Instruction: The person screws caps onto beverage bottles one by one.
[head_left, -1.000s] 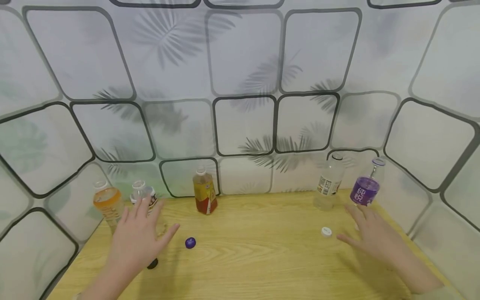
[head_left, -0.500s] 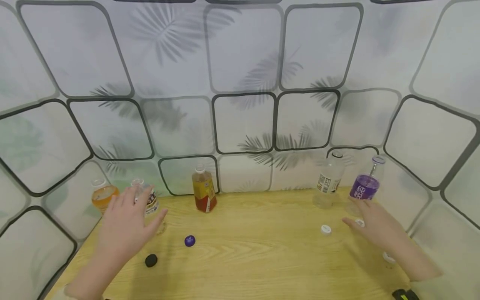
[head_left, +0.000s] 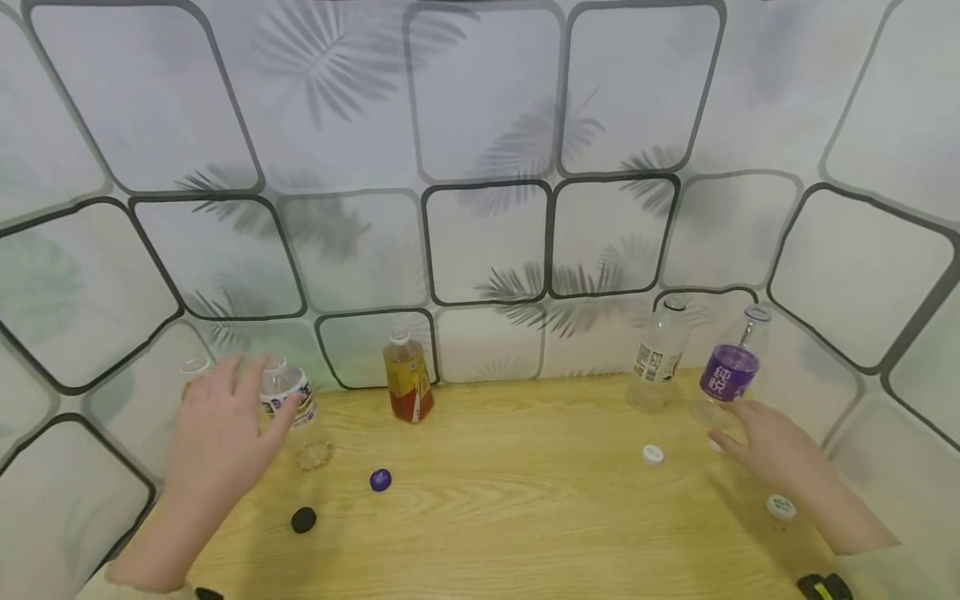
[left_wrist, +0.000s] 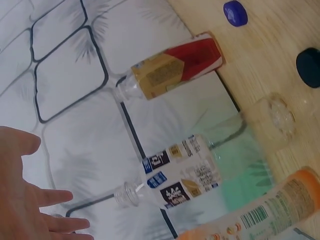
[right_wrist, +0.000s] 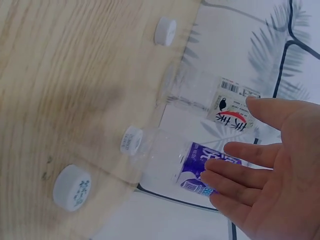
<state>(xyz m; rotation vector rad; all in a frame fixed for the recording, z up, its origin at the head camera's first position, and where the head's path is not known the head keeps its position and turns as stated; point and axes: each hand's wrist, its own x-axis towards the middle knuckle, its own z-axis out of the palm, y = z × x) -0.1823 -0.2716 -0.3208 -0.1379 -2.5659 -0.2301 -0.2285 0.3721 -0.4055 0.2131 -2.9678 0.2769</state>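
Observation:
My left hand (head_left: 221, 433) hovers with spread fingers before a bottle with an orange label (left_wrist: 272, 210), mostly hidden behind it in the head view. Beside it stands a clear bottle with a white label (head_left: 288, 404), its neck uncapped. No contact with either bottle is plain. My right hand (head_left: 776, 450) reaches towards a clear bottle with a purple label (head_left: 729, 375); in the right wrist view the extended fingers overlap that label, and I cannot tell whether they touch it. Another clear bottle with a white label (head_left: 656, 362) stands to its left.
A red-and-yellow labelled bottle (head_left: 408, 379) stands by the back wall. Flat on the wooden table (head_left: 510, 500) lie a purple cap (head_left: 380, 480), a black cap (head_left: 303, 520) and white caps (head_left: 652, 454) on the right. Patterned fabric walls (head_left: 487, 250) enclose the back and sides.
My left hand has drawn leftwards, uncovering the clear bottle and the black cap. My right hand has shifted slightly right and down, and a white cap shows beside the wrist. The bottles stay put.

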